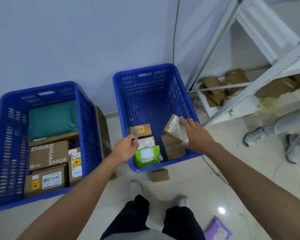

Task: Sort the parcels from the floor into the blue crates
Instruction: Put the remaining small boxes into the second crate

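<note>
The right grip (196, 134) is closed on a small brown cardboard box with a white label (176, 129), with the fingers spread over its far side and the thumb under its near end. The box is held tilted above the near right corner of the right blue perforated plastic crate (156, 94).

The left grip (126, 148) reaches over the same crate's near left wall and pinches the left edge of a small white-labelled parcel (145, 142) that lies on the crate floor.

Just behind that parcel sits a small brown box with a yellow and red sticker (140, 130). Just in front of it lies a green pouch with a white label (146, 155). Plain brown boxes (173, 148) lie under the right grip.

The left blue perforated plastic crate (5, 135) stands against the wall, apart from the right one. It holds a teal plastic mailer (53, 118) at the back, a brown box printed ZHUAN (48, 155) in the middle and a brown box with a white label and yellow sticker (45, 181) at the front.

On the tiled floor (232, 170), a small plain brown box (160, 175) sits just in front of the right crate, and a purple mailer (216, 229) lies near the person's feet. A white metal shelf rack (249, 94) with brown boxes stands to the right.
</note>
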`<action>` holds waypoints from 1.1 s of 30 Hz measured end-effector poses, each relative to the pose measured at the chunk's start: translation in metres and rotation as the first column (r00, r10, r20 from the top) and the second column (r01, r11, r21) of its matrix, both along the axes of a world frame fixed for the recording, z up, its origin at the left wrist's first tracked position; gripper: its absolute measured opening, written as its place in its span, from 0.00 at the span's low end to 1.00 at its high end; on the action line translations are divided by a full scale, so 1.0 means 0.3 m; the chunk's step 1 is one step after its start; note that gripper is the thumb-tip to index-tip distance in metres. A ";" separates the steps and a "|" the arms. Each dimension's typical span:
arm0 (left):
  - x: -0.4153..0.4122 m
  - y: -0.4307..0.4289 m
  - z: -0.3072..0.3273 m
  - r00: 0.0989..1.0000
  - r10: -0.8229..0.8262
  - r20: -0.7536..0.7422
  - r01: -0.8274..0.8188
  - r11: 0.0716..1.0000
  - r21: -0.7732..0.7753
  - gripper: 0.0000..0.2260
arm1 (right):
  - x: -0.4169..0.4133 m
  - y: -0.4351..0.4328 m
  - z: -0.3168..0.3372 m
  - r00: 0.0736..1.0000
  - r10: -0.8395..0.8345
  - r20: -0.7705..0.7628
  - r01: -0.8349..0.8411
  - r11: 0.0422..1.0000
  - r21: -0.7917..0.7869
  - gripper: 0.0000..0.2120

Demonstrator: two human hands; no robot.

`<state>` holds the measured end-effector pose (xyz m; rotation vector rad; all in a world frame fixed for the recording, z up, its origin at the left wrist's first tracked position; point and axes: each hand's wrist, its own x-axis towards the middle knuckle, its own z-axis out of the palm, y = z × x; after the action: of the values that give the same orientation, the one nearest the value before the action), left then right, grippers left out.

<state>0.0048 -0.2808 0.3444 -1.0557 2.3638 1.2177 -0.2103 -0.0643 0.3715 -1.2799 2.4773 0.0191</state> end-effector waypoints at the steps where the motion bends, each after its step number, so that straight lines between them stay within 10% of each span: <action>1: -0.012 -0.005 -0.016 1.000 0.017 0.003 -0.017 1.000 0.009 0.11 | -0.030 -0.017 -0.022 1.000 0.021 0.006 -0.021 1.000 0.014 0.52; 19: -0.309 0.249 -0.398 0.914 0.395 0.089 -0.403 0.910 0.097 0.12 | -0.350 -0.113 -0.697 0.811 0.487 0.325 -0.584 0.703 0.405 0.52; 33: -0.373 0.343 -0.634 0.930 0.267 0.254 -0.301 0.948 0.104 0.11 | -0.303 -0.018 -0.948 0.768 0.533 0.355 -0.640 0.627 0.444 0.36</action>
<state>-0.1070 -0.1780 0.1541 -1.4452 1.9631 1.2519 -0.3013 -0.0698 0.0872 -1.6509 1.5894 0.6874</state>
